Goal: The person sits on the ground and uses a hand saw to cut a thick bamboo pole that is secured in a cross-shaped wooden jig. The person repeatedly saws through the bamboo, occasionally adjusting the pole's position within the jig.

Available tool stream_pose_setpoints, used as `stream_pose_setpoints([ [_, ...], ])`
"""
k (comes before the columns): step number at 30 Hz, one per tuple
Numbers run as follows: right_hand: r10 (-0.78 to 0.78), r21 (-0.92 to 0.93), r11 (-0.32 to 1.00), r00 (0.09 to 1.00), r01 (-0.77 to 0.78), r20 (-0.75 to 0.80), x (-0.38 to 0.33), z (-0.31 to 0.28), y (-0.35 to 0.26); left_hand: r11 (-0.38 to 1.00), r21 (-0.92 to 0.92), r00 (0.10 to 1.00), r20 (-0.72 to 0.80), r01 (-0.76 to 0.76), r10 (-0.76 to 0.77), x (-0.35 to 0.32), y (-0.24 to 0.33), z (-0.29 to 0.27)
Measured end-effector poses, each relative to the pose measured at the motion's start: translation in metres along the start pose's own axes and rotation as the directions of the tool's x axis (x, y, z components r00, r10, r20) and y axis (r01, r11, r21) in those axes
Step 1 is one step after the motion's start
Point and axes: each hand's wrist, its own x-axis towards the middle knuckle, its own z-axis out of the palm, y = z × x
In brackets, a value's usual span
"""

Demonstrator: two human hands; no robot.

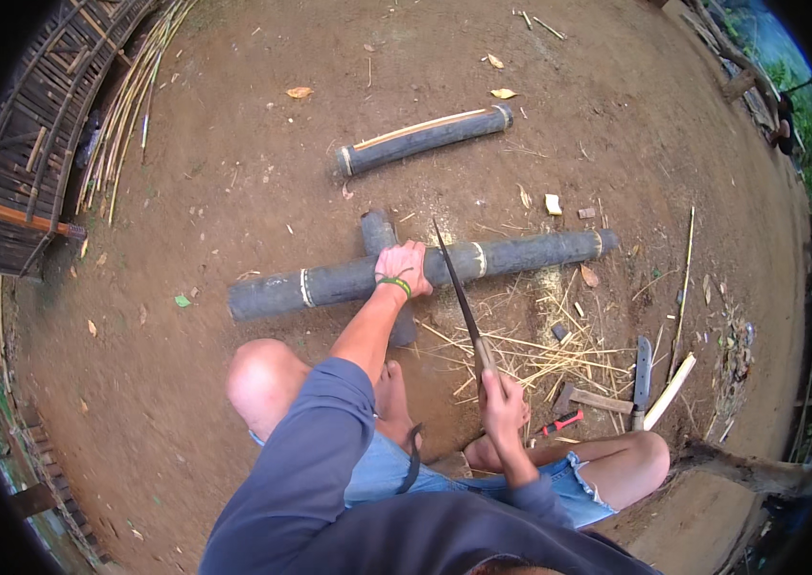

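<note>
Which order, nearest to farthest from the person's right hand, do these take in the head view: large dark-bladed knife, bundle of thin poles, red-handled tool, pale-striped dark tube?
From the right hand:
1. Red-handled tool, to its right.
2. Large dark-bladed knife, farther right, slightly higher.
3. Pale-striped dark tube, near the top, slightly left.
4. Bundle of thin poles, far upper left.

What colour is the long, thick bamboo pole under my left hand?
The long, thick bamboo pole is dark grey with pale rings, clearest in the head view.
</note>
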Motion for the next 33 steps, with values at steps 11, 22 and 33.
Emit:
stream_pose_setpoints([
  [11, -0.065, 0.095, 0.993, 0.998, 0.066, -0.013, 0.069, 0.031, -0.020, 0.999, 0.017, 0.999, 0.003, 0.051, -0.051, 0.014, 0.000, -0.005],
  [22, -0.032, 0.043, 0.999, 0.999, 0.032, -0.004, 0.127, 0.055, -0.037, 1.000, 0.017, 1.000, -0.025, -0.004, 0.004, 0.002, 0.015, 0.004],
  [33, 0.051, 0.408, 0.913, 0.983, 0.025, -0.174, 0.072, 0.064, 0.010, 0.977, 0.065, 0.979, -0.007, -0.202, 0.203, 0.001, 0.042, 0.014],
])
